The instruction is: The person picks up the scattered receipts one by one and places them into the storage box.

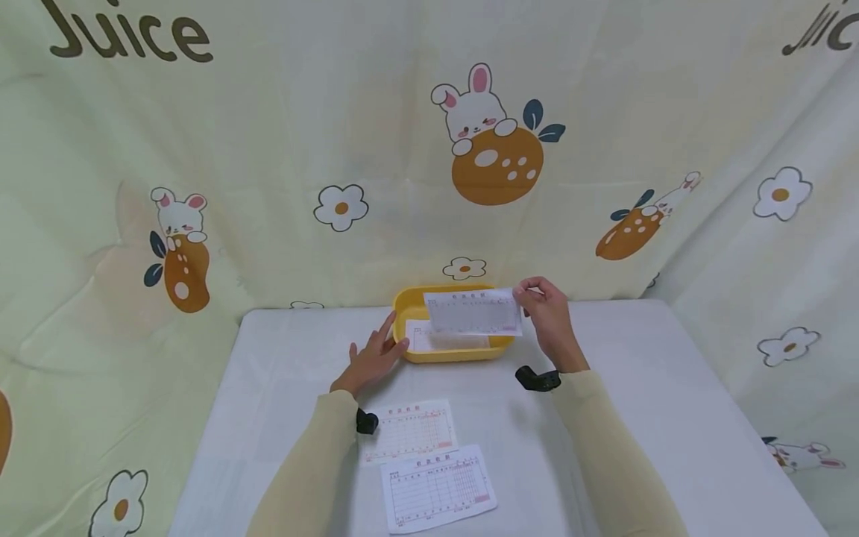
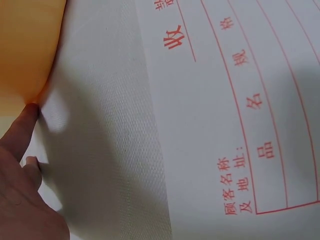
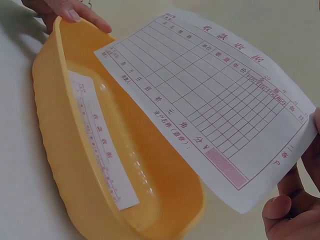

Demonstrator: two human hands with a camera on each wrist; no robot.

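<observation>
A printed receipt slip [image 3: 200, 95] hangs over a yellow plastic basket [image 1: 450, 356]; my right hand [image 1: 546, 313] pinches it by its right edge between thumb and fingers. Another receipt slip [image 3: 102, 145] lies on the basket's floor, partly covered by the held one in the head view. My left hand [image 1: 376, 358] rests at the basket's left end, fingers spread, with fingertips on the rim and wall. In the left wrist view, one finger [image 2: 22, 127] of that hand touches the basket's yellow side [image 2: 30, 50].
Two more receipt slips lie on the white table [image 1: 268, 418] in front of the basket: a red-printed one [image 1: 416, 429] partly under the left wrist, and another [image 1: 439, 492] nearer, overlapping its lower edge. A curtain [image 1: 389, 134] with rabbit prints hangs directly behind the table.
</observation>
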